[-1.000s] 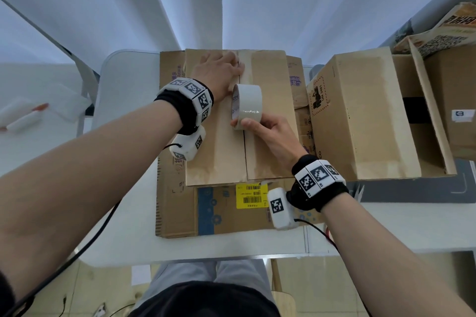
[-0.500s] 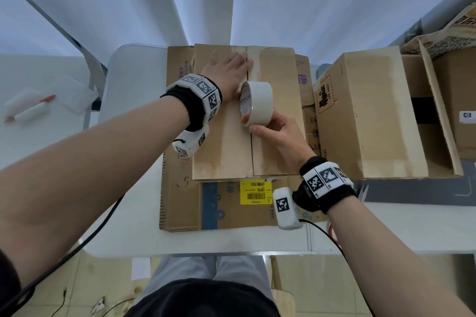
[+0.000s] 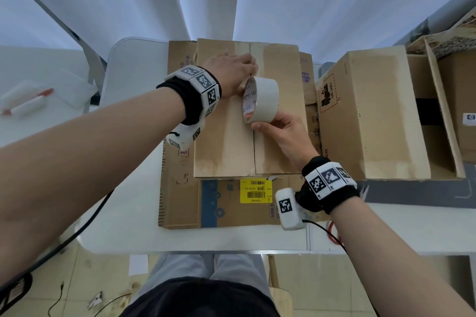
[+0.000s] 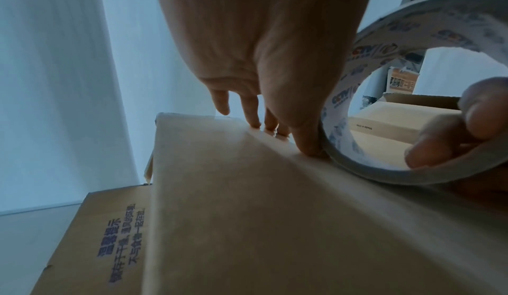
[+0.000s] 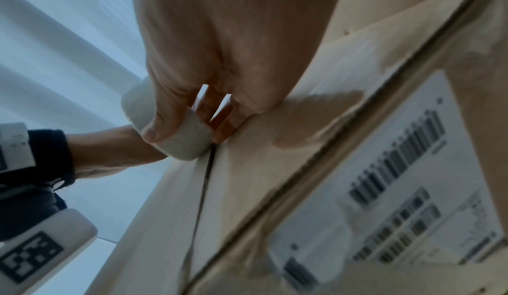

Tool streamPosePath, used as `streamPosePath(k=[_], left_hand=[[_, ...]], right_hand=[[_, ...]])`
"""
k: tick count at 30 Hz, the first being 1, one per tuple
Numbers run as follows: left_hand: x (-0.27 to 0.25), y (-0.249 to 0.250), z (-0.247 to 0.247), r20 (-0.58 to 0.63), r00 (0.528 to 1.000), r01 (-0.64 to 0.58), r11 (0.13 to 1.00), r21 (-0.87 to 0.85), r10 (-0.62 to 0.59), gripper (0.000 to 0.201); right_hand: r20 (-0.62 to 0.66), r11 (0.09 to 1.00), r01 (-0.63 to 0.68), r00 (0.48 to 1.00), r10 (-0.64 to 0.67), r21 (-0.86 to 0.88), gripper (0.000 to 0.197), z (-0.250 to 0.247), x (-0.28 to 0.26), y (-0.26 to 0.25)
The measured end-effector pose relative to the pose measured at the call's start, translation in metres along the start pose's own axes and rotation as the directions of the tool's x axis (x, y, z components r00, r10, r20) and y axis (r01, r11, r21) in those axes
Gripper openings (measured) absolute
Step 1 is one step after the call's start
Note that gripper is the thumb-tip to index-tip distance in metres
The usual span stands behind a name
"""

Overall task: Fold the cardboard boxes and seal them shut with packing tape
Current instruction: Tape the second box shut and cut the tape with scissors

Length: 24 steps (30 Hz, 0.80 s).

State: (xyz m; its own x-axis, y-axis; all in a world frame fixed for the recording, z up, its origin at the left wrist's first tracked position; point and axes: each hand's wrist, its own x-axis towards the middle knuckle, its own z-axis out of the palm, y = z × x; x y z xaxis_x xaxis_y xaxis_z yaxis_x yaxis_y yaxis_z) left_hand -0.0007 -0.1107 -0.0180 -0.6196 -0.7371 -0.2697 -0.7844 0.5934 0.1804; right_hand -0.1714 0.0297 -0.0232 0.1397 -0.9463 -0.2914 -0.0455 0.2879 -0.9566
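Note:
A closed brown cardboard box [image 3: 224,141] lies in the middle of the table, its two top flaps meeting in a centre seam [image 3: 253,152]. My left hand [image 3: 231,69] presses flat on the far part of the top, straight fingers [image 4: 254,112] by the seam. My right hand [image 3: 280,131] grips a white tape roll [image 3: 262,100] standing on edge over the seam, just right of the left thumb. In the right wrist view the thumb [image 5: 165,123] lies on the roll's outside [image 5: 189,141] and the fingers reach into its core. Tape on the seam is not discernible.
The box sits on flattened cardboard [image 3: 180,201] with a yellow barcode label [image 3: 255,190]. A larger open box [image 3: 373,116] stands close on the right, more boxes behind it. The white table's [image 3: 128,226] front edge is near my legs. White items [image 3: 25,103] lie far left.
The roll has edged slightly toward me along the seam. My left hand stays pressed on the far part of the box top. The head view has shifted a little.

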Motion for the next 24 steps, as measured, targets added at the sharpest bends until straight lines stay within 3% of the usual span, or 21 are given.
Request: streamPosePath(k=[12, 19, 24], left_hand=[[0.0, 0.001, -0.006, 0.06, 0.997, 0.044, 0.997, -0.058, -0.04, 0.052], [-0.002, 0.005, 0.003, 0.008, 0.999, 0.045, 0.997, -0.068, -0.044, 0.052], [0.002, 0.008, 0.007, -0.015, 0.998, 0.055, 0.997, -0.049, -0.055, 0.055]], right_hand=[[-0.052, 0.999, 0.006, 0.999, -0.008, -0.044, 0.026, 0.008, -0.014, 0.001], [-0.03, 0.994, -0.035, 0.999, 0.032, -0.107, 0.023, 0.006, -0.029, -0.004], [0.023, 0.983, -0.044, 0.999, 0.049, -0.18, 0.034, 0.001, -0.021, -0.01]])
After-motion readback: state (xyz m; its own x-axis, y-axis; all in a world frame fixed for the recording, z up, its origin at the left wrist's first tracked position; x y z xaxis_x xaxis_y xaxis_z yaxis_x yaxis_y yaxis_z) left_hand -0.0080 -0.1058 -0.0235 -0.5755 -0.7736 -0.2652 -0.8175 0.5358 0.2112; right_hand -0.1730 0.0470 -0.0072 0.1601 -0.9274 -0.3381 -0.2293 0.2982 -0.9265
